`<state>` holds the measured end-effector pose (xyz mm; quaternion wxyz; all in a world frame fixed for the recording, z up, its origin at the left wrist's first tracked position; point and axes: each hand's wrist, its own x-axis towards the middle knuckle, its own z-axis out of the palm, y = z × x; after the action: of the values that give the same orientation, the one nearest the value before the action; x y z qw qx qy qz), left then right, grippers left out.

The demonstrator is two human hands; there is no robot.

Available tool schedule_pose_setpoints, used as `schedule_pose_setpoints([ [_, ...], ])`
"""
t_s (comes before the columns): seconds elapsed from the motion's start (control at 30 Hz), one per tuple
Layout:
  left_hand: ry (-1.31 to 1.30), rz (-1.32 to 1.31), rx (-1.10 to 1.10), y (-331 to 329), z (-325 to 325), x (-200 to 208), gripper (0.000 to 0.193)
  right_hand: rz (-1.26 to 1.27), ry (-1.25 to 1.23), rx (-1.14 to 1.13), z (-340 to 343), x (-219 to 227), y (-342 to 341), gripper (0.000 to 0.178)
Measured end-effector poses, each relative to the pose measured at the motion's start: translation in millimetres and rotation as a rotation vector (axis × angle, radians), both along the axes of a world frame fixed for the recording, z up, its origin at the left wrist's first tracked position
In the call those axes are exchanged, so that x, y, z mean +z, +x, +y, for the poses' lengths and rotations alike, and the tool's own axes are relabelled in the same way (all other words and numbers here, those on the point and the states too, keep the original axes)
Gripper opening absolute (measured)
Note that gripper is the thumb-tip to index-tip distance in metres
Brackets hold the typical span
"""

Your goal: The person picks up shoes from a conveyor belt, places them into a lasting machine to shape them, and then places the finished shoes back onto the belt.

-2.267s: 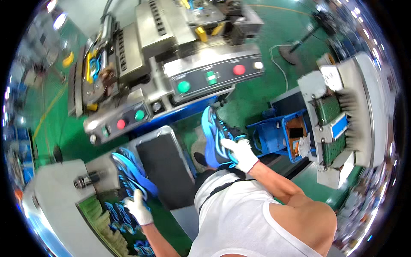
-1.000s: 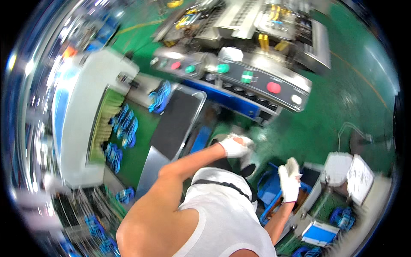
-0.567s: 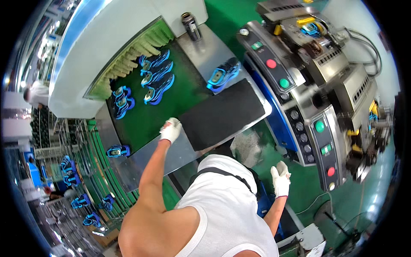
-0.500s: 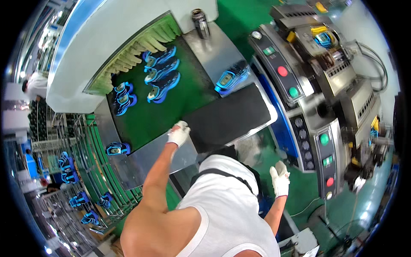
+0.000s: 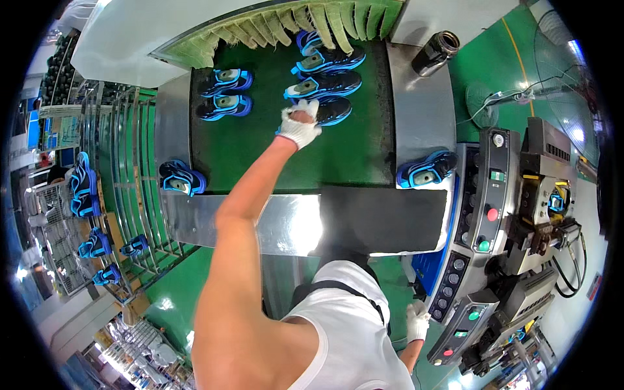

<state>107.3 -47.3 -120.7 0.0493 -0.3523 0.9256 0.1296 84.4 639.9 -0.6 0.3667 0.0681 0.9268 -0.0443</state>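
left hand (image 5: pixel 301 123) has moved over the belt (image 5: pixel 260 162), perhaps touching a shoe (image 5: pixel 335 110).

glossy green floor (image 5: pixel 188 276), marked by a yellow line (image 5: pixel 518 58) at upper right near a standing fan (image 5: pixel 480 101); pale wall (image 5: pixel 590 227) along the right edge; tubular metal rack (image 5: pixel 138 182) at left; bright light reflections on the floor.

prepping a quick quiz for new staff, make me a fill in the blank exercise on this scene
The white-gloved left hand is over the heel end of a black-and-blue ____ on the flat green belt.
The shiny black cylindrical flask stands to the ____ of the belt.
The pale green fabric-strip curtain hangs at the belt's ____ end.

Missing words: shoe; right; far.
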Motion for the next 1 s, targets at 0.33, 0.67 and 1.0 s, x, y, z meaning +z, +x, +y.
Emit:
schedule_pose_setpoints([
  [0.33,0.218,0.231,0.022,-19,83,121,0.059,0.031,-0.932,-0.321,-140,-7,-50,0.054],
  [0.67,0.89,0.436,-0.77,-36,237,169,0.064,-0.987,-1.958,-0.81,-168,30,-91,0.048],
  [1.0,0.997,0.448,-1.135,-334,442,314,0.101,-0.279,-2.311,-0.802,26,119,-172,0.079],
])
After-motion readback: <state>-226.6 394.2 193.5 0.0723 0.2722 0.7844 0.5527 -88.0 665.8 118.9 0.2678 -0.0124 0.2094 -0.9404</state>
